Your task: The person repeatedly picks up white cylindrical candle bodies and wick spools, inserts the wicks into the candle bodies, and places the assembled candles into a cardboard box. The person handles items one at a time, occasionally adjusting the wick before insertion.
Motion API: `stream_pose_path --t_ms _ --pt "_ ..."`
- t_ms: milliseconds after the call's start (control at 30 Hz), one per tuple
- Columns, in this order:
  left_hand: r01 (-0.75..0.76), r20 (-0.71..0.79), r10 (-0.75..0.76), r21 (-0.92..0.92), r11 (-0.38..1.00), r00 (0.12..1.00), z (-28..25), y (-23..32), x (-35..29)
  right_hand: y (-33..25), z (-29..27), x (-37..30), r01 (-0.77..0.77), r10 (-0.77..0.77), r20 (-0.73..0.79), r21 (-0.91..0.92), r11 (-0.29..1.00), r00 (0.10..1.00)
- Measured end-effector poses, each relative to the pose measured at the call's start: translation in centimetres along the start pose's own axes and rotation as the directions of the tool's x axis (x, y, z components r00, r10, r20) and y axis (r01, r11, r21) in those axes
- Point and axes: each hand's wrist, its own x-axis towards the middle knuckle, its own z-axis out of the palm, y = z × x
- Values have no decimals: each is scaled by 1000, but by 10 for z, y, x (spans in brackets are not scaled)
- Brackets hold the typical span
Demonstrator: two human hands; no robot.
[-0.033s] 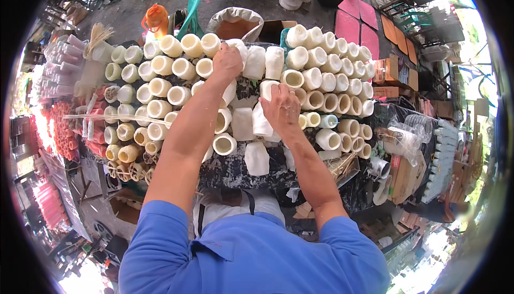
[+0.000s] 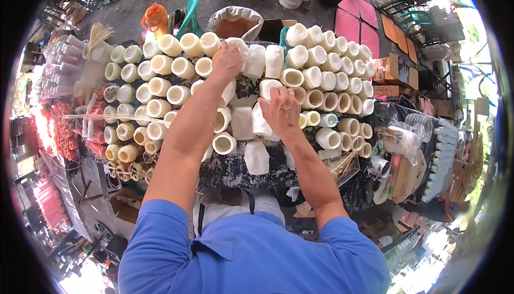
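Note:
My left hand reaches to the far middle of the table, its fingers closed on a white, cloth-like covered cylinder. Its arm passes over several hollow cream cups on the left. My right hand is lower and to the right, with fingers bent over a cream cylinder; the palm hides part of it. Beside that palm lies another white covered cylinder. Two more white cylinders, one at the far row and one near me, lie on the dark tabletop.
Rows of open-ended cream cups flank both hands, left and right. Thin sticks lie across the left rows. Beyond the table stand an orange jug, a green chair and an open sack.

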Motion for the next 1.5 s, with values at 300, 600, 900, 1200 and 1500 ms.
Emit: stream_pose_path --t_ms 300,600,900,1200,1500 --pt "-110 176 72 216 970 982 -36 1 -66 -33 18 -37 -261 270 382 -77 962 884" --pt "-162 271 92 248 955 958 -20 -13 -94 -17 -9 50 -94 157 -105 450 888 982" --pt "-235 79 229 81 969 970 -23 -20 -93 27 93 106 118 -101 -93 202 972 991" --pt "-109 -146 83 -181 977 986 -106 7 -116 38 49 102 -32 73 -121 308 951 990" --pt "-528 -473 338 -357 771 813 -70 54 -93 17 -32 95 -446 196 509 846 -291 838"
